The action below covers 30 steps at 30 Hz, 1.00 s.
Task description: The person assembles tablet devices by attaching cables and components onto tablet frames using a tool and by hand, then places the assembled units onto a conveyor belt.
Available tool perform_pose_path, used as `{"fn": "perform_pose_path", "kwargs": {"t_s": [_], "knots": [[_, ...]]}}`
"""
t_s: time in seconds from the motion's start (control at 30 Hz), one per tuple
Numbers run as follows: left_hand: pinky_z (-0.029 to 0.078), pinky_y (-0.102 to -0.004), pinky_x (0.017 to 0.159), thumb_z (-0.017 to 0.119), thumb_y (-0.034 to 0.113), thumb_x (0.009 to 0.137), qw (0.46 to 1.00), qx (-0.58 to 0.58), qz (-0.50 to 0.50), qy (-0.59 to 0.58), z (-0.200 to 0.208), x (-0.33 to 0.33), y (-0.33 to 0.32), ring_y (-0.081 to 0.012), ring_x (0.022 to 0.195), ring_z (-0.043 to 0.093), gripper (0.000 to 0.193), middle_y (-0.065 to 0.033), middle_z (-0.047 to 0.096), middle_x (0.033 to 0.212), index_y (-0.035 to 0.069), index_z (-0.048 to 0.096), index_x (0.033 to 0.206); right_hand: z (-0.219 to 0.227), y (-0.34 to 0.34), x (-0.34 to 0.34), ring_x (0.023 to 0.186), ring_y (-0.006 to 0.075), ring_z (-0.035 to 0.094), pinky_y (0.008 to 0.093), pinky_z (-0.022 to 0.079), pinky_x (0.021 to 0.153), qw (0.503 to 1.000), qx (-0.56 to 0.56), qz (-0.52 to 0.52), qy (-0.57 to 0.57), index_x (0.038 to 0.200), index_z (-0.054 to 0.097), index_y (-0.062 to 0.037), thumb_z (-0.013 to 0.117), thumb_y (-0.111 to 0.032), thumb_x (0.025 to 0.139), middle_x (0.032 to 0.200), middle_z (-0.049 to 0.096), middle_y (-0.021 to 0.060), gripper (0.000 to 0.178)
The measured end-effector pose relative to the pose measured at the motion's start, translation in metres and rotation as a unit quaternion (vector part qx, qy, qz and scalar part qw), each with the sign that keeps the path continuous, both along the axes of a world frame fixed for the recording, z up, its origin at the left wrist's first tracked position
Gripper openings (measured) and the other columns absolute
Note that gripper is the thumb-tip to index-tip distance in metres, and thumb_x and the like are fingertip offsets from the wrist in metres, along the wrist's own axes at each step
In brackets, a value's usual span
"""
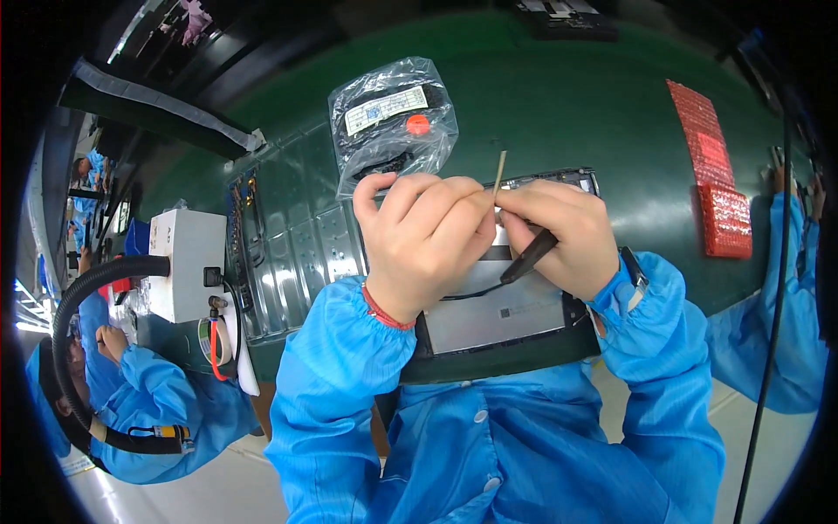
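My two hands meet over an opened flat device with a silver panel (497, 321) and a dark frame, lying at the table's near edge. Between their fingertips a thin, narrow yellowish strip (501, 173) stands up. My left hand (426, 237) is closed, its thumb and forefinger at the strip's lower end. In my right hand (567, 234), which pinches at the same spot, a dark-handled tool (530, 255) is tucked under the palm. A thin dark line runs from the tool's lower end over the panel; whether it is tip or cable, I cannot tell.
Beyond my left hand lies a clear plastic bag (393, 118) holding a dark part. A clear moulded tray (297, 223) is to the left, by a white box (188, 262) with a black hose (87, 288). Red bubble wrap (720, 210) lies right. Co-workers sit at both sides.
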<state>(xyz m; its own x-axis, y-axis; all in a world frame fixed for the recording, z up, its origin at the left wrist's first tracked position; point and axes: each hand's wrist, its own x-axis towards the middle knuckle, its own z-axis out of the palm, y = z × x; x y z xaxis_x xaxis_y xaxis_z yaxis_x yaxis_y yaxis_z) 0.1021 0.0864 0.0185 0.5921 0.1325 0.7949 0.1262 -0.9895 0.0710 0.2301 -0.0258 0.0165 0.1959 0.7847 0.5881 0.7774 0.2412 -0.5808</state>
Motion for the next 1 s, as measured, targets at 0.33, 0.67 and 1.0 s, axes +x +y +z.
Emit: {"fn": "perform_pose_path", "kwargs": {"t_s": [0.33,0.67,1.0], "knots": [[0.044,-0.0311,0.071,0.06,-0.007,0.062,0.966,-0.104,0.181,-0.151,0.04,-0.09,-0.002,-0.0217,0.077,0.058,0.017,-0.0095,0.064,0.078,0.002,0.062,0.076,-0.001,-0.001,0.0,0.059,0.0219,0.057,0.0298,0.046,0.055,0.999,-0.019,0.009,0.034,0.092,0.064,-0.0021,0.06,0.003,0.072,0.07,0.058,0.0119,0.021],[0.045,-0.0328,0.062,0.055,0.004,0.079,0.736,-0.286,0.61,0.065,-0.059,-0.323,-0.09,-0.0215,0.068,0.054,0.006,-0.009,0.057,0.077,0.001,0.057,0.084,0.006,0.002,-0.01,0.061,0.0202,0.058,0.0273,0.046,0.054,0.997,-0.036,0.017,0.06,0.091,0.064,-0.0012,0.06,0.001,0.075,0.076,0.06,0.0115,0.017],[0.047,-0.0422,0.065,0.056,0.008,0.079,0.694,-0.276,0.608,0.27,-0.065,-0.331,-0.07,-0.0357,0.07,0.059,0.02,-0.0183,0.062,0.077,0.002,0.06,0.098,0.008,-0.002,-0.01,0.054,0.0137,0.055,0.0225,0.043,0.05,0.997,-0.033,-0.003,0.065,0.092,0.064,0.0006,0.06,0.001,0.075,0.075,0.063,0.0101,0.017]]}}
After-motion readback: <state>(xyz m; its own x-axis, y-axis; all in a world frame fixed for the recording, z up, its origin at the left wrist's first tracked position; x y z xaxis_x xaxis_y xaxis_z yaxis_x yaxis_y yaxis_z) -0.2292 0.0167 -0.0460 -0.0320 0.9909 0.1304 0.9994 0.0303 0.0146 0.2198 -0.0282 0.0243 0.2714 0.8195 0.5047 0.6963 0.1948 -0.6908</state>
